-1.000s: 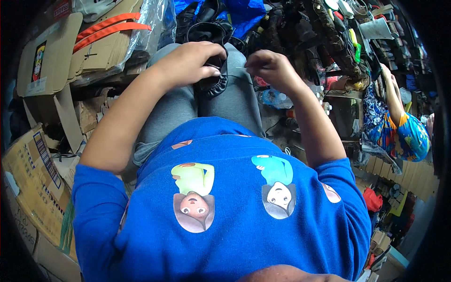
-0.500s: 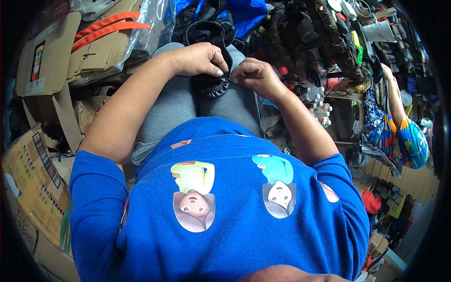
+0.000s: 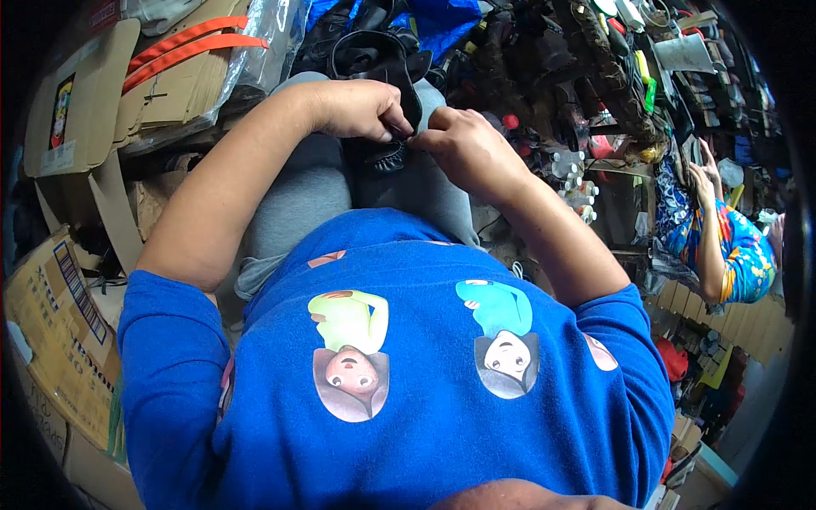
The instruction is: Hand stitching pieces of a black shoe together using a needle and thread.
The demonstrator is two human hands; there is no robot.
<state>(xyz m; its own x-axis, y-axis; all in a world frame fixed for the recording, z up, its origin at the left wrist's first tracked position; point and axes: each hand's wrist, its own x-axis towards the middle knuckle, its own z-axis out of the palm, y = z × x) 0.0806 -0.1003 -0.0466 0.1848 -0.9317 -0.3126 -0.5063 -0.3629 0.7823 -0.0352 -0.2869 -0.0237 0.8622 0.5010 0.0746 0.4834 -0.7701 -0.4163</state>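
Note:
A black leather shoe upper (image 3: 395, 68) lies over my lap, its open collar away from me and its pleated toe edge toward my belly. My left hand (image 3: 364, 110) is closed on its near part, thumb and bent fingers pinching the black edge above the pleats. Touching that same edge from the other side, my right hand (image 3: 472, 149) has its thumb and forefinger pressed together. Anything thin between those right fingertips is too small to make out. Both hands meet just above the pleats, hiding part of the shoe upper.
Flattened cardboard (image 3: 183, 93) with orange strips (image 3: 191, 47) is stacked at the left. Small bottles (image 3: 574, 183) stand right of my knee. Black goods and a blue plastic sheet (image 3: 446, 30) lie ahead. At the far right another person in a colourful top (image 3: 744, 255) works with raised hands.
My right hand has turned so its back faces up, fingertips still at the shoe upper's edge. My left hand has barely shifted. The other person's hands have moved.

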